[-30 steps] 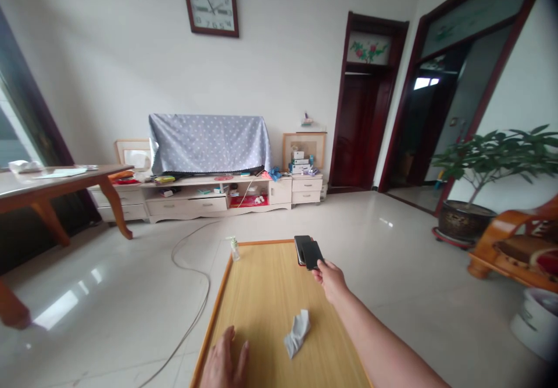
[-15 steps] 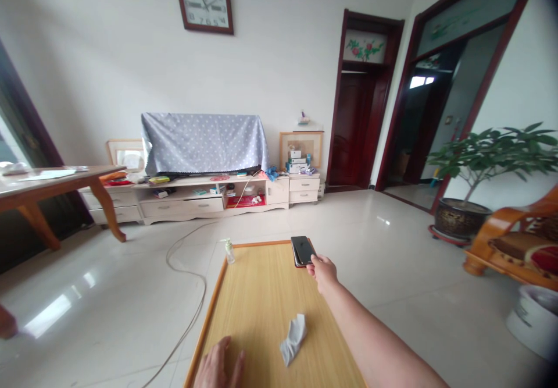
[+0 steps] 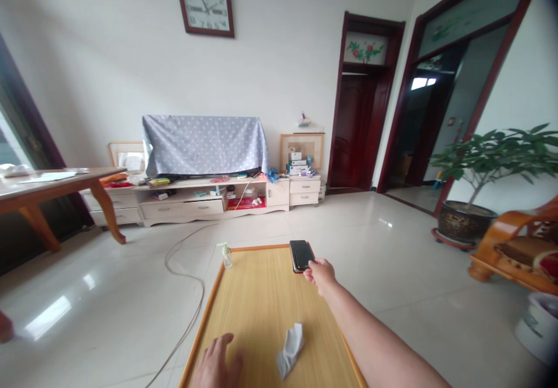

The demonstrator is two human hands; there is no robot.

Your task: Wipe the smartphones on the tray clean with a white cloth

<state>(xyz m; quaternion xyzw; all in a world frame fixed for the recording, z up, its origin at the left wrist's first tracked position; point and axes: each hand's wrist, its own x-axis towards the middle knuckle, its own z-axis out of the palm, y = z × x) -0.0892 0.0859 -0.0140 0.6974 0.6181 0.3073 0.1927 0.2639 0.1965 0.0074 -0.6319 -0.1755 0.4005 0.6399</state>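
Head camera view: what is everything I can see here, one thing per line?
low table: one, light wood, front centre
phones: apparently two stacked, dark, table's far end
tissue: one, white, crumpled, on table
small bottle: one, clear, table's far left corner
cable: one, grey, on floor
TV stand: one, cream, far wall
wall clock: one, dark-framed
potted plant: one, green, right
left hand: flat on table
right hand: fingers on the phones
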